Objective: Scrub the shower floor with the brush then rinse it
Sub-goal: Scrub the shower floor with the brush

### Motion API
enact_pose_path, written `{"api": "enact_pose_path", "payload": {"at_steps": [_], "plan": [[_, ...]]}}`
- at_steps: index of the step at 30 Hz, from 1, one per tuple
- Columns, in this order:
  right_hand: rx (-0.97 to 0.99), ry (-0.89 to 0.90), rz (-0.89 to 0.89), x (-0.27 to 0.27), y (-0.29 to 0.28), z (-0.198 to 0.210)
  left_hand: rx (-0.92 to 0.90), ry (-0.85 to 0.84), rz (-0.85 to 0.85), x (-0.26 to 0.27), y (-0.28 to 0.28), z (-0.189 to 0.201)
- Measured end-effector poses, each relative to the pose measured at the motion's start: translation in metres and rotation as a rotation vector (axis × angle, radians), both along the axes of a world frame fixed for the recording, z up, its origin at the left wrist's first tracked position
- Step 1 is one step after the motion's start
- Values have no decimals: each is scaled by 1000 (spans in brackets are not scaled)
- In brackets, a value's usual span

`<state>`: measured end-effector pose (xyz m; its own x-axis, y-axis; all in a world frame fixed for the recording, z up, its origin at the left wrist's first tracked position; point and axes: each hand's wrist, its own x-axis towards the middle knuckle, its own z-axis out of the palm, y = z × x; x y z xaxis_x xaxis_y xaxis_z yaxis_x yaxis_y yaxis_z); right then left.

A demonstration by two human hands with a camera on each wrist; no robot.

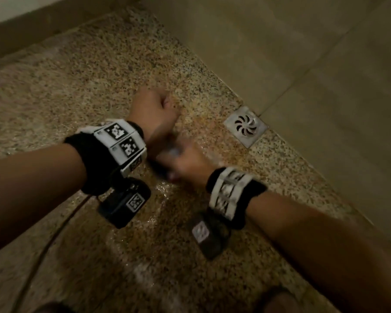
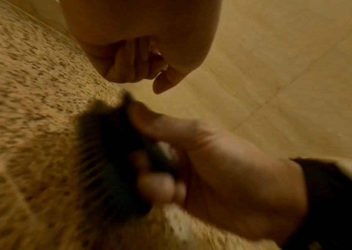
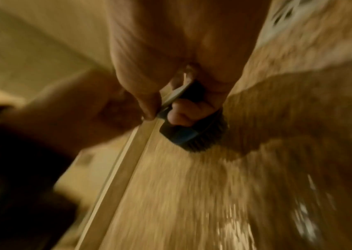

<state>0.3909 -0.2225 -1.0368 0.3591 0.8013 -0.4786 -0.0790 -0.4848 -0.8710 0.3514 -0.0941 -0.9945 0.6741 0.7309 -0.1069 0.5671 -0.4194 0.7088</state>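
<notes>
**Two hands low over the wet shower floor**

Head view: the right hand [image 1: 185, 163] grips a dark, blurred scrubbing brush [image 1: 158, 168] on the speckled granite shower floor [image 1: 81, 91], near the square metal drain [image 1: 245, 126]. The left hand [image 1: 155, 109] is a closed fist holding nothing.

Left wrist view: brush bristles [image 2: 104, 160] meet the floor.

Right wrist view: fingers [image 3: 183, 111] curl round the brush body.

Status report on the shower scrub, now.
Right hand grips brush, bristles down on wet speckled floor. Left hand fisted, empty, just above. Drain beside them, uncovered. Nothing in the way.
</notes>
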Motion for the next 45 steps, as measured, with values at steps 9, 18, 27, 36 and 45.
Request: {"api": "enact_pose_path", "payload": {"at_steps": [9, 18, 27, 36, 45], "plan": [[-200, -439, -349, 108, -40, -12, -34, 86, -78, -4, -32, -6], [-195, -269, 126, 22, -92, -9, -18, 78, -4, 23, -44, -7], [-259, -538, -257, 147, -75, -11, -59, 98, -26, 44, -57, -10], [-213, -367, 216, 72, -101, -3, -42, 53, -5, 51, -61, -13], [-294, -366, 34, 112, -100, 16, -54, 34, -30, 51, -63, -10]]}}
